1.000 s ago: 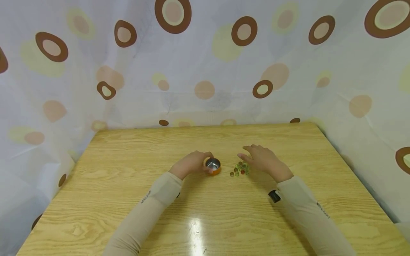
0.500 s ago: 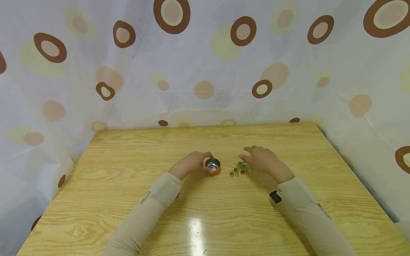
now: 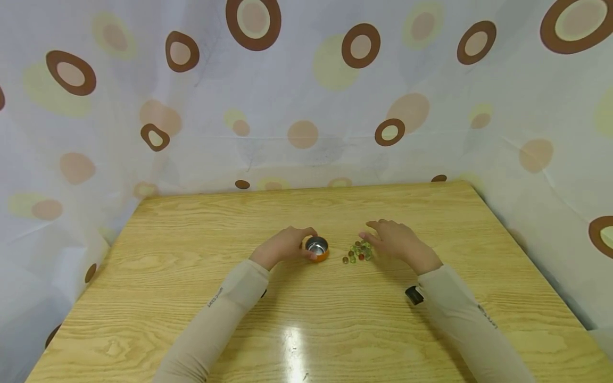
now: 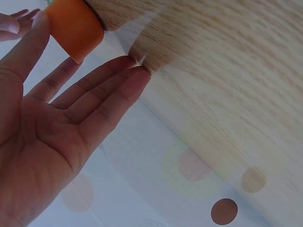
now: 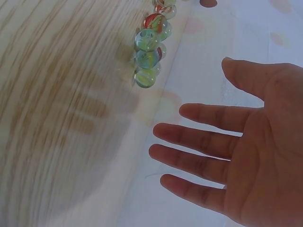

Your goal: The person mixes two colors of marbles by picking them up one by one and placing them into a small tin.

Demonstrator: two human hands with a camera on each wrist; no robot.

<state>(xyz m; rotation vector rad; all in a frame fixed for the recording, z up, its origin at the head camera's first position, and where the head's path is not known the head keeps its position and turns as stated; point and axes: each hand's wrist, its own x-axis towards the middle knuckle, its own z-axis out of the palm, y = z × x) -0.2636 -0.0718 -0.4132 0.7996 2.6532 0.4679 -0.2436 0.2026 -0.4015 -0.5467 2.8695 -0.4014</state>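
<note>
A small orange bowl (image 3: pixel 317 249) with a shiny metal inside stands upright on the wooden table, near the middle. My left hand (image 3: pixel 286 247) holds it from the left side between thumb and index finger. In the left wrist view the thumb touches the bowl's orange wall (image 4: pixel 75 28), and the other fingers stretch out below it. To the right of the bowl lies a loose cluster of glass marbles (image 3: pixel 360 252), greenish and red. Just right of the cluster my right hand (image 3: pixel 395 242) hovers with fingers spread, holding nothing. The right wrist view shows the marbles (image 5: pixel 147 42) apart from the fingertips.
The wooden table (image 3: pixel 306 308) carries the bowl and marbles. A white curtain (image 3: pixel 306 96) with brown and yellow spots surrounds its back and sides. A black strap piece (image 3: pixel 414 294) shows at the right wrist.
Little differs. The head view has shifted slightly, and the right hand has drifted a touch to the right of the marbles. The left hand keeps its hold on the bowl.
</note>
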